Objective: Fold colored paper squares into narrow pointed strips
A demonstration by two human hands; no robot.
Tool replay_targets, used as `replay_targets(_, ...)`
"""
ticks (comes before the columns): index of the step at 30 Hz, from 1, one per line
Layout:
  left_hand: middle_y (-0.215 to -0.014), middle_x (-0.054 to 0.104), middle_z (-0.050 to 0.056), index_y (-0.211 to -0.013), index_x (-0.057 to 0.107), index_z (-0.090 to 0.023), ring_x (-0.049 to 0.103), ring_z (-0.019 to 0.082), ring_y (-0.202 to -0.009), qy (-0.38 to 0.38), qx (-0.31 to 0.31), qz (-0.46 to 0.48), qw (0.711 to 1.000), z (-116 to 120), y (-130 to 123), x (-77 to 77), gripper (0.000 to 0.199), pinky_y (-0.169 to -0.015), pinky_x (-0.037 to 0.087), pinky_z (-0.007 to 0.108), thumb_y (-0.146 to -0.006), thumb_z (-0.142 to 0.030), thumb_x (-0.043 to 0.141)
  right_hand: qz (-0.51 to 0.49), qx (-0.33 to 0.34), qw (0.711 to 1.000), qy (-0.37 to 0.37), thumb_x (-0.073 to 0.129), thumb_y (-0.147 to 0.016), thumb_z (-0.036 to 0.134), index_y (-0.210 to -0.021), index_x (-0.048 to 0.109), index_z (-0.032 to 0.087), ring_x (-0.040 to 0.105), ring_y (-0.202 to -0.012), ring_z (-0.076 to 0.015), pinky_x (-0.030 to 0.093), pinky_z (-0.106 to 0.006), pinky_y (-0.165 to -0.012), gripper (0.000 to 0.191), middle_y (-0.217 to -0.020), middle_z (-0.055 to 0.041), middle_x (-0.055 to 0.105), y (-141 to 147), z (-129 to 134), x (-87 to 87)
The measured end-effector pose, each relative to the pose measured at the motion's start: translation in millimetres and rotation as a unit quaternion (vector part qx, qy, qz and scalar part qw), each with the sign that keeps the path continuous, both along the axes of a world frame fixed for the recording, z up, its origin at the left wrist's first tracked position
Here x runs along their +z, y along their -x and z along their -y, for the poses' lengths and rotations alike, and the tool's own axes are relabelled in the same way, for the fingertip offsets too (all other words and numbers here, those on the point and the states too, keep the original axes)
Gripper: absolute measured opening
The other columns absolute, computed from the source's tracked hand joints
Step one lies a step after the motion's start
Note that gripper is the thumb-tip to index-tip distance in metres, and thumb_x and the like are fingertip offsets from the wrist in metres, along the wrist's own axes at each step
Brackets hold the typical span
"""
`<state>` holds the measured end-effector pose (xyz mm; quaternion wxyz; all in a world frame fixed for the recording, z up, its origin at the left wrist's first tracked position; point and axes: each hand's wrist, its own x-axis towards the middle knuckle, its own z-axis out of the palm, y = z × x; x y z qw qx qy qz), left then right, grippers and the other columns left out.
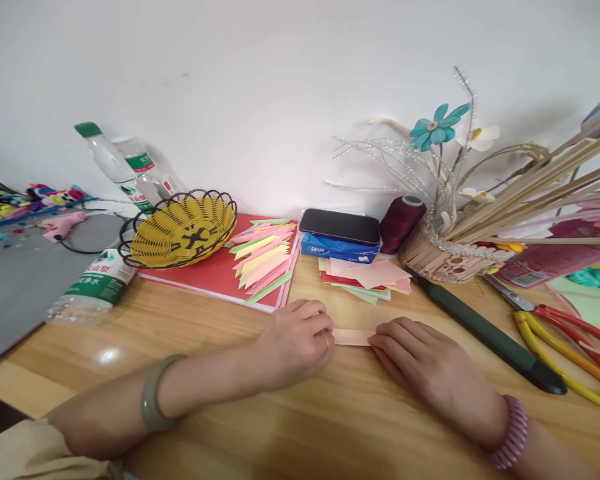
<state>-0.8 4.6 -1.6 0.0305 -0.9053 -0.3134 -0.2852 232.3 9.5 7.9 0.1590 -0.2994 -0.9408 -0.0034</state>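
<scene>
A narrow pale pink paper strip [353, 337] lies on the wooden table between my two hands. My left hand [300, 340], fingers curled, grips its left end. At the right end, my right hand [425, 357] has its fingers pressed together on the paper, fingertips against it. Behind the hands is a loose stack of coloured paper pieces [365, 275] in pink, red and green. A row of folded paper strips [263, 257] in pink, yellow and green rests on a red sheet [217, 279] to the left.
A yellow woven basket [185, 233] and a plastic bottle [93, 287] stand left. A phone [340, 225] lies on a blue pack [337, 248] beside a maroon thread spool [403, 223]. Right are a flower basket [437, 257], a dark green tool [495, 337] and scissors [570, 327].
</scene>
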Motion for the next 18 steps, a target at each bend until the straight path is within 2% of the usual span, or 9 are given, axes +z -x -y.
replay_targets(6, -0.076, 0.062, 0.003, -0.068, 0.06, -0.016, 0.053, 0.015, -0.079, 0.154, 0.016, 0.09, 0.984, -3.6, 0.3, 0.6, 0.012, -0.07, 0.046, 0.025, -0.079, -0.017, 0.057, -0.037, -0.037, 0.998, 0.038, 0.04, -0.092, 0.022, -0.087, 0.057, 0.017, 0.055, -0.079, -0.0171, 0.047, -0.03, -0.068, 0.018, -0.085, -0.0067, 0.058, -0.5, 0.5, -2.6)
replay_targets(8, -0.078, 0.062, 0.003, -0.075, 0.062, -0.016, 0.053, 0.016, -0.081, 0.176, 0.023, 0.096, 0.979, -3.8, -0.4, 1.5, 0.007, -0.073, 0.047, 0.026, -0.079, -0.017, 0.057, -0.043, -0.044, 0.997, 0.054, 0.041, -0.092, 0.022, -0.088, 0.057, 0.018, 0.055, -0.081, -0.0165, 0.047, -0.029, -0.07, 0.017, -0.087, -0.0062, 0.058, -1.7, 0.9, -3.1)
replay_targets(12, -0.084, 0.061, 0.004, -0.09, 0.066, -0.021, 0.053, 0.018, -0.088, 0.132, 0.005, 0.057, 0.99, -0.7, -2.1, 2.0, 0.015, -0.076, 0.047, 0.03, -0.08, -0.017, 0.055, -0.05, -0.042, 0.995, 0.072, 0.043, -0.091, 0.021, -0.091, 0.057, 0.02, 0.055, -0.085, -0.0168, 0.047, -0.03, -0.072, 0.015, -0.091, -0.0054, 0.058, -4.0, 3.6, -4.0)
replay_targets(16, -0.079, 0.063, 0.004, -0.082, 0.068, -0.019, 0.054, 0.018, -0.086, 0.082, 0.001, 0.05, 0.995, 2.1, -3.4, 1.8, 0.015, -0.074, 0.047, 0.031, -0.082, -0.017, 0.053, -0.047, -0.038, 0.996, 0.067, 0.044, -0.091, 0.02, -0.093, 0.057, 0.019, 0.056, -0.087, -0.0174, 0.047, -0.031, -0.072, 0.014, -0.092, -0.0054, 0.059, -5.0, 5.5, -3.7)
replay_targets(18, -0.077, 0.063, 0.004, -0.077, 0.068, -0.018, 0.054, 0.018, -0.083, 0.089, 0.0, 0.066, 0.994, 1.6, -4.0, 2.3, 0.015, -0.071, 0.048, 0.03, -0.081, -0.015, 0.054, -0.054, -0.044, 0.995, 0.076, 0.044, -0.091, 0.021, -0.092, 0.057, 0.02, 0.056, -0.085, -0.0171, 0.047, -0.031, -0.071, 0.013, -0.091, -0.0049, 0.059, -5.3, 4.6, -3.7)
